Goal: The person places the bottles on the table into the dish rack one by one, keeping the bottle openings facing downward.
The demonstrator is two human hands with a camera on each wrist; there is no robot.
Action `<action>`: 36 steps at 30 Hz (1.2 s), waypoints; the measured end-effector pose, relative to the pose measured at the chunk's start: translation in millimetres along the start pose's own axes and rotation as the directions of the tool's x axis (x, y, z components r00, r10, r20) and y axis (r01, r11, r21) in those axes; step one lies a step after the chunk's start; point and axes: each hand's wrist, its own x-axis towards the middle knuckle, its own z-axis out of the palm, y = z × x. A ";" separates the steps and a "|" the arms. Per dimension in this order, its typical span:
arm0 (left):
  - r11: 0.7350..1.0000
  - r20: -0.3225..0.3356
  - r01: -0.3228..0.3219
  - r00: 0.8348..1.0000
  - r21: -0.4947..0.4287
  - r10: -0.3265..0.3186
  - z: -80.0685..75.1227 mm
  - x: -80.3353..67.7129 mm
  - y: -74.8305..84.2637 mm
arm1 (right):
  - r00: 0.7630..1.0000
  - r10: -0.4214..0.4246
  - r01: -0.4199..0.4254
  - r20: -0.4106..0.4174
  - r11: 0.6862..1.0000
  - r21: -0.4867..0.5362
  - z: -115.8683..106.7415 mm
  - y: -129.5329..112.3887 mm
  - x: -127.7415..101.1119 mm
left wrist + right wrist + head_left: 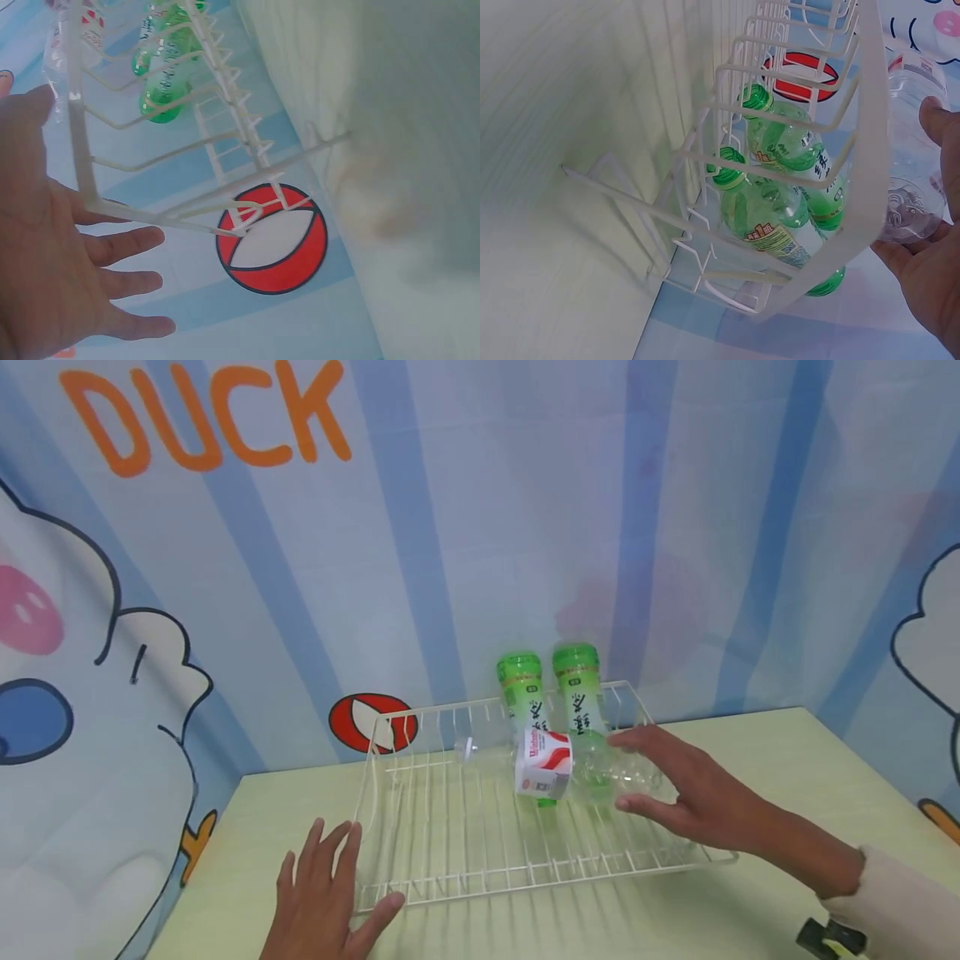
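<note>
My right hand (697, 793) grips a clear plastic bottle (495, 764) near its base, thumb and fingers on opposite sides. This bottle, with a white and red label (543, 764), lies sideways over the white wire rack (480, 877), its neck pointing left. In the right wrist view the clear bottle (911, 142) is above the rack's rim. At the rack's left front corner, my left hand (318, 889) has its fingers spread and straight, holding nothing. Two green bottles, one on the left (521, 685) and one on the right (577, 681), stand neck-down in the rack, leaning back.
The rack stands on a pale green table (765, 760), close to its back edge. Behind hangs a blue striped cloth (510, 527) with cartoon prints and a red and white oval (348, 722). A black strap piece (828, 939) shows below the right sleeve (892, 893).
</note>
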 end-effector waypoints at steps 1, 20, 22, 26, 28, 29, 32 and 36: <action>1.000 -0.013 -0.008 1.000 0.003 0.008 -2.0 0.1 1.9 | 1.000 -0.004 0.004 0.004 1.000 -0.004 0.2 -1.2 0.5; 0.961 -0.355 -0.277 0.898 0.002 0.259 -21.5 29.7 43.7 | 0.992 -0.111 0.111 0.063 0.994 -0.009 2.7 -23.1 7.3; 0.959 -0.341 -0.281 0.900 0.024 0.273 -23.9 32.5 49.1 | 0.991 -0.122 0.123 0.063 0.992 -0.006 3.9 -23.6 8.5; 0.943 -0.326 -0.318 0.885 0.096 0.332 -28.1 39.4 59.7 | 0.987 -0.150 0.151 0.058 0.989 -0.009 6.5 -24.3 9.8; 0.932 -0.320 -0.340 0.875 0.129 0.364 -31.3 42.7 66.3 | 0.986 -0.157 0.158 0.058 0.987 -0.009 6.8 -25.4 10.2; 0.924 -0.320 -0.352 0.867 0.146 0.381 -32.4 44.2 69.3 | 0.986 -0.159 0.160 0.059 0.987 -0.009 6.9 -26.0 10.3; 0.906 -0.310 -0.377 0.853 0.192 0.420 -34.0 47.4 76.8 | 0.985 -0.160 0.161 0.062 0.987 -0.004 7.3 -28.2 11.0; 0.893 -0.279 -0.393 0.852 0.219 0.443 -32.6 48.6 83.1 | 0.985 -0.148 0.147 0.084 0.989 0.011 9.2 -31.7 12.4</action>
